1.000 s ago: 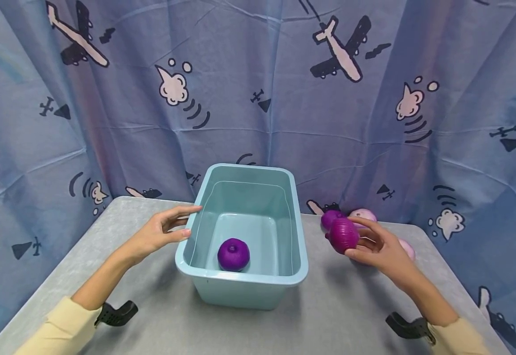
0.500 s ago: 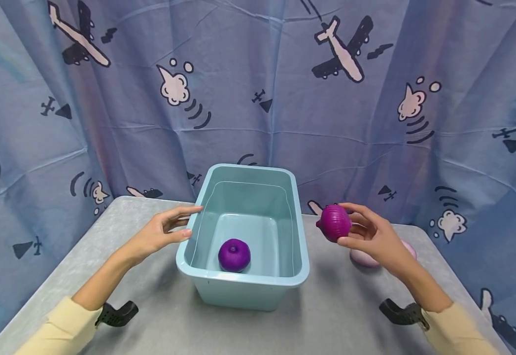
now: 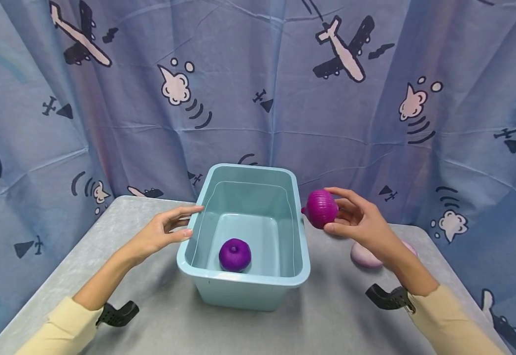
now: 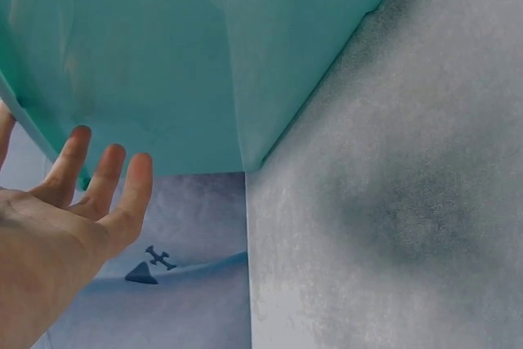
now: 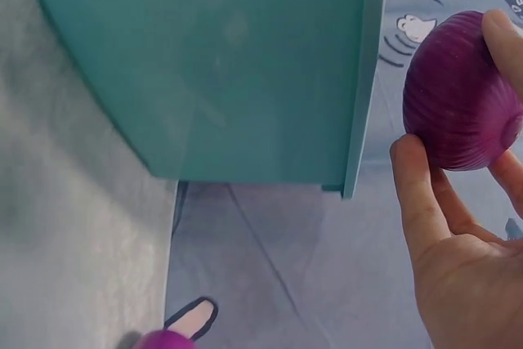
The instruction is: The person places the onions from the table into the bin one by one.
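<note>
My right hand (image 3: pixel 366 224) holds a red onion (image 3: pixel 321 209) between thumb and fingertips, raised just outside the right rim of a pale teal plastic bin (image 3: pixel 243 280). In the right wrist view the ribbed onion (image 5: pixel 458 91) is pinched clear of the bin wall (image 5: pixel 221 71). My left hand (image 3: pixel 155 234) rests at the bin's left rim, its fingers loosely extended and fingertips by the edge. The left wrist view shows those fingers (image 4: pixel 131 198) beside the outer wall. A dark purple round piece (image 3: pixel 234 255), dimpled on top, lies inside the bin near the front.
Pale pink rounded pieces (image 3: pixel 365 256) lie on the grey table (image 3: pixel 328 315), partly hidden by the right hand and forearm. Another purple piece (image 5: pixel 163 341) shows at the bottom of the right wrist view. A blue printed curtain (image 3: pixel 240 74) hangs behind the table.
My right hand has carried the red onion up and leftward from the pieces at the right to beside the bin's rim. The left hand and the bin stay put.
</note>
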Action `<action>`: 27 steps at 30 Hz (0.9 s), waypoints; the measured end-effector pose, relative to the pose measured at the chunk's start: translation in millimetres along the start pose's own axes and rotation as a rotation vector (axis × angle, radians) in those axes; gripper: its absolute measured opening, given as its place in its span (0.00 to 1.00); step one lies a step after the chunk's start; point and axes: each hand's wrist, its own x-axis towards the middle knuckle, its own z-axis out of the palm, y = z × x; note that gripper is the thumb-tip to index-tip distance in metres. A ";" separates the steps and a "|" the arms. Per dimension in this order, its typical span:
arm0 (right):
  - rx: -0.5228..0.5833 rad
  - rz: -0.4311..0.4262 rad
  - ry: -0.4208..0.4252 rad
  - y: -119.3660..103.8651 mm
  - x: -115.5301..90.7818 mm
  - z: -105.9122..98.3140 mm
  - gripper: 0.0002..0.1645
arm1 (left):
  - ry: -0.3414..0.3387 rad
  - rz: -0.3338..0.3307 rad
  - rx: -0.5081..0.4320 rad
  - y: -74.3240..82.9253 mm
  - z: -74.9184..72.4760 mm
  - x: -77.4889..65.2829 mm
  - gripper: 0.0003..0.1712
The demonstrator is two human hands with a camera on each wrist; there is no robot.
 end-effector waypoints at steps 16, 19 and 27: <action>0.195 -0.080 -0.109 -20.2 30.2 33.9 0.40 | 0.000 -0.005 -0.005 -0.5 -1.1 -1.3 0.31; 0.198 -0.086 -0.122 -21.7 34.3 40.3 0.40 | 0.000 -0.007 -0.004 -0.1 -1.1 -1.2 0.31; 0.266 -0.104 -0.149 -20.1 40.0 47.6 0.38 | -0.004 -0.005 -0.020 -0.7 -0.6 -0.2 0.31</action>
